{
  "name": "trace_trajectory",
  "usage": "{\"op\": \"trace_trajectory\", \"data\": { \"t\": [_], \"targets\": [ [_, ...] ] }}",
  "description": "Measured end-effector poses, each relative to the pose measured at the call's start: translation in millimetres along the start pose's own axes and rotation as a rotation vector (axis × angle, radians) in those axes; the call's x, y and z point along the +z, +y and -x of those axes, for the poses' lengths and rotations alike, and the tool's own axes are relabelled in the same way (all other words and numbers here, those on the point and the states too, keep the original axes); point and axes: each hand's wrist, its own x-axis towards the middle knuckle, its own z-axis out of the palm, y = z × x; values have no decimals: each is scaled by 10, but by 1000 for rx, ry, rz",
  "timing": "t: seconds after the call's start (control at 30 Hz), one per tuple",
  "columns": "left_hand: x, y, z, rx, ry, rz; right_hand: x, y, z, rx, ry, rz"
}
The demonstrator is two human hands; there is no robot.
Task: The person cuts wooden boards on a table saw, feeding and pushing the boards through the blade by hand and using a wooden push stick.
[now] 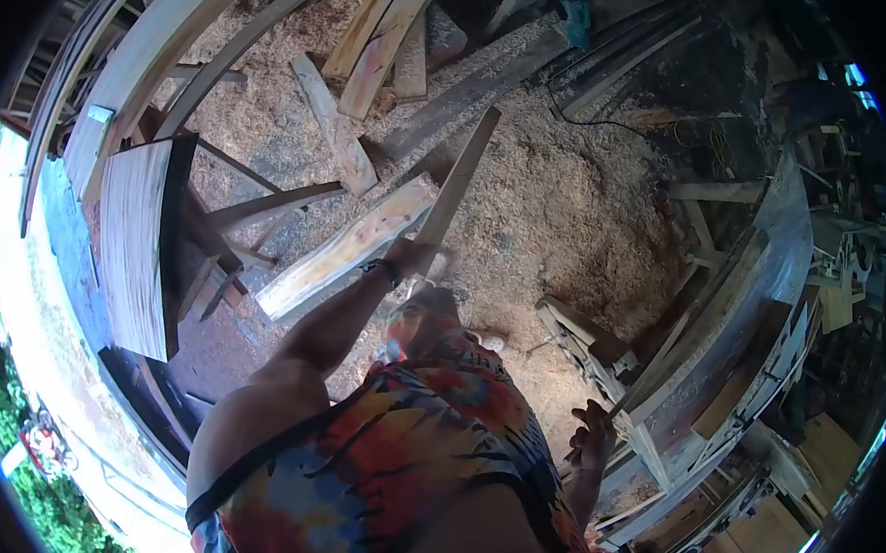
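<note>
My left hand (411, 256), with a dark band at the wrist, is closed around the lower end of a narrow wooden board (463, 172). The board points up and away, tilted to the right, above the shavings. Behind it, a wider pale plank (350, 242) with a wavy natural edge lies at a slant. My right hand (592, 441) hangs low at my right side, beside the end of a long workbench (671, 419). Its fingers are apart and bent a little, with nothing plainly visible in them.
Wood shavings (567, 213) cover the floor in a heap. Planks (390, 43) lie at the back, near a teal power tool (576, 23) with a cord. At left stands a pale slab (136, 245) among slanted supports. Wood scraps (590, 334) lie at right.
</note>
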Motion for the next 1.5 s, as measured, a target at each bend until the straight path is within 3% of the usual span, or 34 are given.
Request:
{"op": "trace_trajectory", "data": {
  "t": [0.1, 0.13, 0.23, 0.3, 0.33, 0.4, 0.43, 0.47, 0.53, 0.6, 0.67, 0.73, 0.9, 0.97, 1.0, 1.1, 1.2, 1.27, 1.33, 1.43, 1.5],
  "targets": [
    [226, -240, -247, -9, 63, 232, 26, 55, 70, 68, 11, 33],
    [-41, -153, -280, 4, 2, 82, 60, 39, 120, 74, 13, 54],
    [-18, -169, -373, -119, 40, 26, 95, 62, 169, 67, 10, 119],
    [301, -220, -248, -182, 200, 501, 96, 63, 203, 67, 16, 166],
    [286, -137, -81, 2, 382, 332, 86, 67, 211, 64, 13, 155],
    [141, 118, 247, -327, 306, 972, 7, 100, 174, 55, -4, 185],
    [-149, 345, 457, -855, -41, 1745, -30, 118, 135, 50, -14, 196],
    [-141, 461, 663, -629, 56, 1290, -69, 142, 108, 43, -14, 204],
    [14, 715, 1068, -570, 233, 1110, -141, 173, 51, 32, -18, 225],
    [-11, 880, 1312, -787, 302, 1356, -168, 141, -19, 59, -10, 258],
    [-302, 981, 1546, -891, 232, 1297, -172, 69, -97, 65, -14, 294],
    [252, 768, 1559, -788, 272, 1298, -127, -21, -166, 54, -31, 325],
    [599, 773, 1525, -741, 271, 895, 238, -420, -103, 9, -32, 349],
    [861, 868, 1523, -721, 439, 870, 335, -560, -25, 6, -30, 384],
    [824, 942, 1494, -939, 481, 1404, 331, -566, -30, -14, -37, 378],
    [488, 1019, 1496, -955, 530, 1457, 222, -524, -40, -64, -47, 380],
    [1002, 645, 1388, -568, 524, 717, 128, -420, -60, -67, -33, 375],
    [1799, 264, 1162, -691, 493, 1128, 202, -447, 30, -46, -35, 422],
    [1782, 87, 1038, -762, 481, 1324, 185, -409, 10, -55, -85, 452],
    [1074, -329, 663, -784, 613, 1354, 56, -290, -100, -152, -153, 460],
    [682, -643, 383, -942, 638, 1851, 195, -386, -6, -107, -105, 425]
  ]
}}
